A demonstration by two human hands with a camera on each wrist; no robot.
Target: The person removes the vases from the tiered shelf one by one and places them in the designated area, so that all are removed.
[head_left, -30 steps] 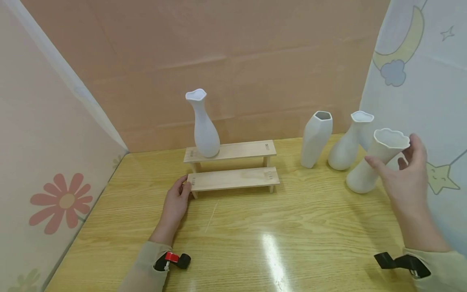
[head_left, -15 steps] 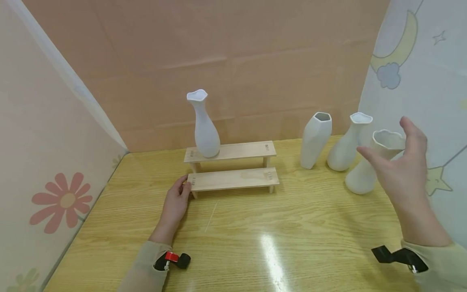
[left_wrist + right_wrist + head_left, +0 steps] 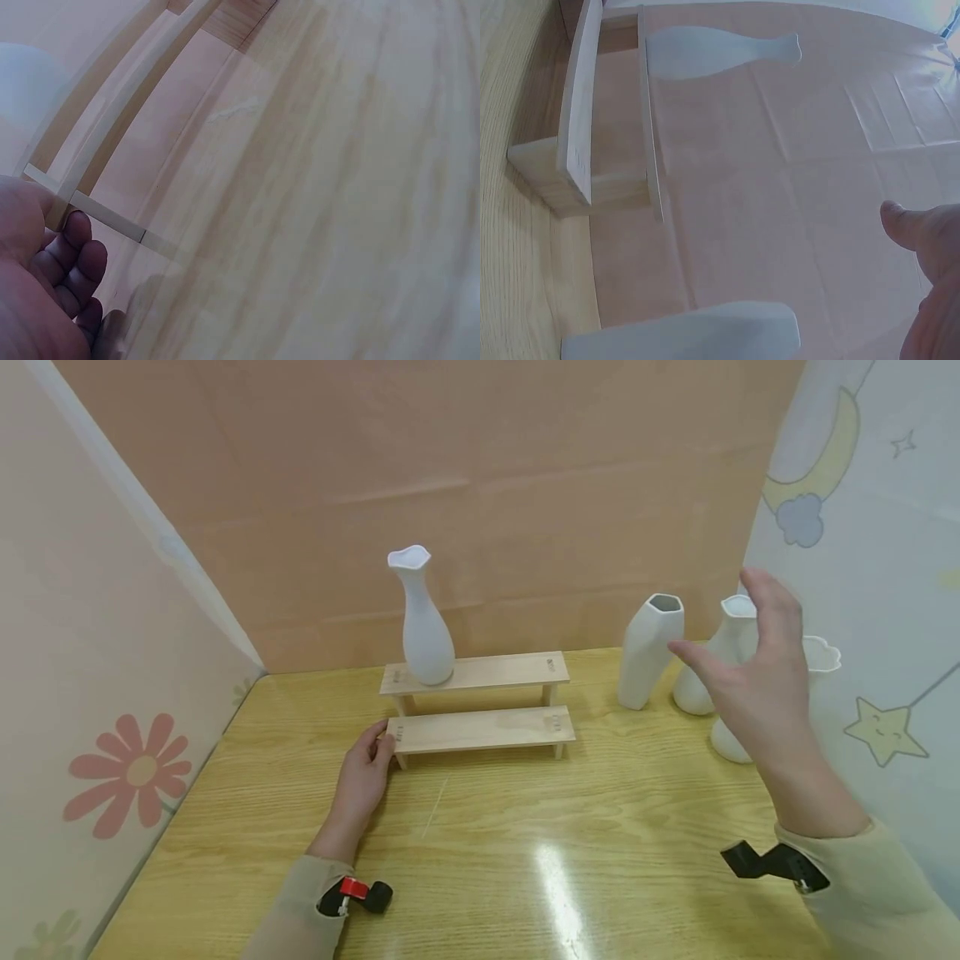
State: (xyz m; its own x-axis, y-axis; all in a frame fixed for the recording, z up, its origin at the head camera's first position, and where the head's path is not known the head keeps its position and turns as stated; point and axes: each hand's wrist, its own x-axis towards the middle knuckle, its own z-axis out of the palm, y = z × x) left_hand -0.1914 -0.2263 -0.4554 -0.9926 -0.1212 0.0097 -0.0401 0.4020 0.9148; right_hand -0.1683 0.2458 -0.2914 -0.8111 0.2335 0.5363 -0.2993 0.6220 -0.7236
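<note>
My left hand (image 3: 363,777) grips the left end of the lower board (image 3: 480,731) of a two-level wooden display stand, thumb in front; in the left wrist view its curled fingers (image 3: 71,259) lie at the board's end. A white wavy-rimmed vase (image 3: 427,643) stands upright on the left part of the upper board (image 3: 510,672). My right hand (image 3: 765,693) hangs over the right side, thumb and fingers spread apart, holding nothing. In the head view it partly covers a round-bellied vase (image 3: 727,639) and a scalloped-rim vase (image 3: 822,655). Left of it stands a faceted vase (image 3: 645,652).
The stand and the three vases on the right rest on a wood-grain table (image 3: 480,860). Behind rises a pinkish-brown backdrop (image 3: 525,485). Printed cloth walls close off the left (image 3: 97,610) and right (image 3: 892,568).
My right hand has let go of the scalloped-rim vase and moved left, in front of the vases. My left hand keeps its grip on the stand.
</note>
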